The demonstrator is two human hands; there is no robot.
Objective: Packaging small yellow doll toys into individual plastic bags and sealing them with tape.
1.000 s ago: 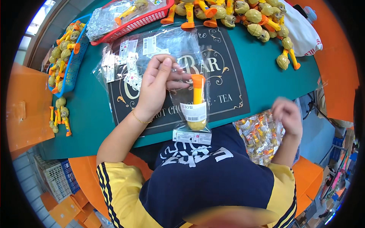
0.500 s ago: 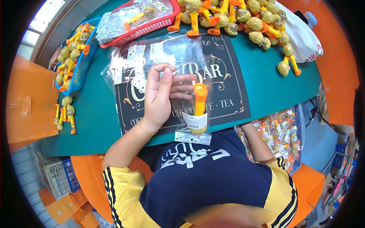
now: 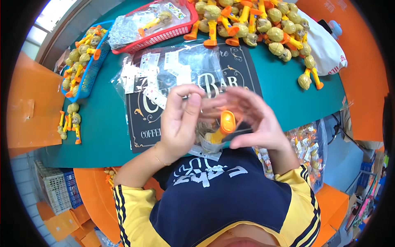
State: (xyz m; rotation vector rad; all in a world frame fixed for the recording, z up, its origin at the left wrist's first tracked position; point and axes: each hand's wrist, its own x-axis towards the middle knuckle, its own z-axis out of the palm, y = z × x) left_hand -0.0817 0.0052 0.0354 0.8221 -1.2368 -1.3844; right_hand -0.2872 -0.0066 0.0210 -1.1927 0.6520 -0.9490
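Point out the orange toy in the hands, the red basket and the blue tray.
orange toy (image 3: 226,123), head view, on its orange top.
red basket (image 3: 164,36), head view, on its front wall.
blue tray (image 3: 91,73), head view, on its right wall.

Bare green table (image 3: 284,103) open to the right of the black mat (image 3: 242,70), heap of yellow-orange toys (image 3: 255,20) blocking the far edge, red basket (image 3: 160,35) and blue tray (image 3: 88,70) crowding the far left, clear bags (image 3: 173,70) covering the mat's upper part.
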